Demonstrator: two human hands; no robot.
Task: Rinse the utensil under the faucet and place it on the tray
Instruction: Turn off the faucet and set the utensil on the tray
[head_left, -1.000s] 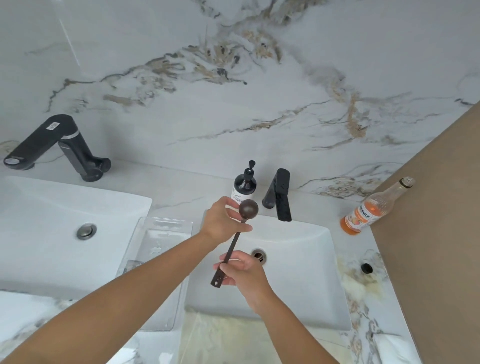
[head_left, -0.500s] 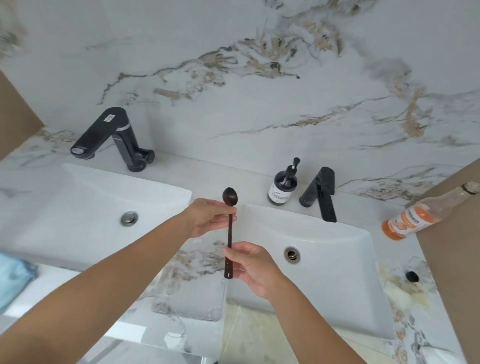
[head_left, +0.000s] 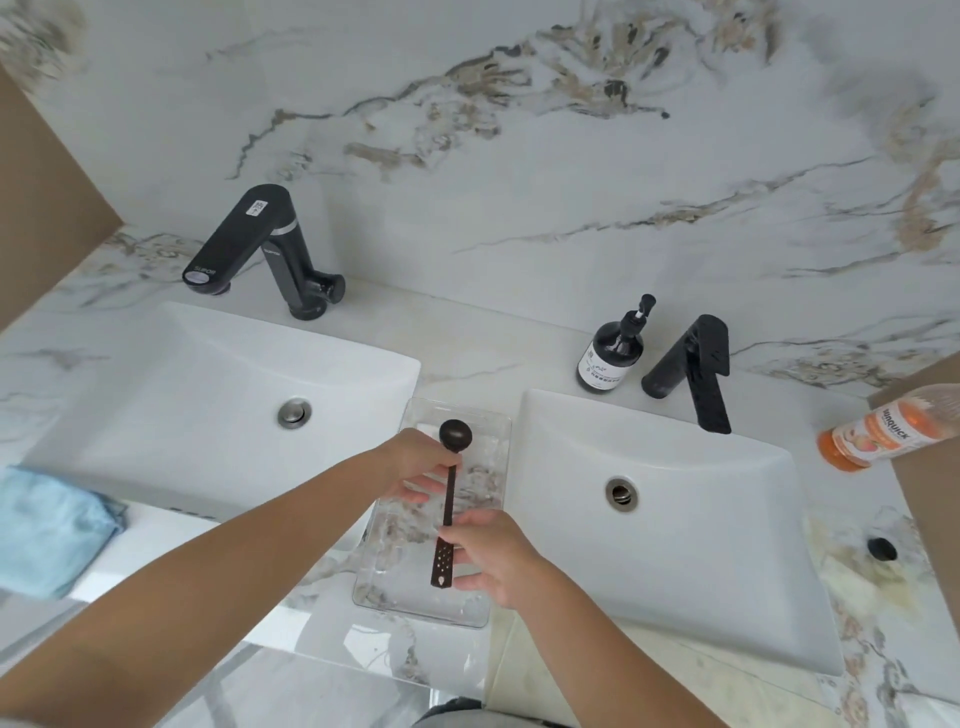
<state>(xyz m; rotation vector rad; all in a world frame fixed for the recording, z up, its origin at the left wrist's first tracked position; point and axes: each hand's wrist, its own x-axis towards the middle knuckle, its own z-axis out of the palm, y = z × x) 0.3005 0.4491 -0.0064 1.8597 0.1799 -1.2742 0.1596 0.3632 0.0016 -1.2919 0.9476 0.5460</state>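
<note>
Head view: a dark, long-handled spoon (head_left: 450, 499) is held lengthwise over the clear tray (head_left: 493, 447), which sits on the counter between the left basin (head_left: 171, 374) and the right basin (head_left: 727, 519). The neck just below the bowl is pinched by the left hand (head_left: 415, 462); the perforated handle end is pinched by the right hand (head_left: 493, 558). Whether the spoon touches the tray cannot be told. The black faucet (head_left: 696, 374) stands well apart, with no water visible. The spoon is judged light, rigid and possibly slippery when wet; it is best gripped along the slim handle.
</note>
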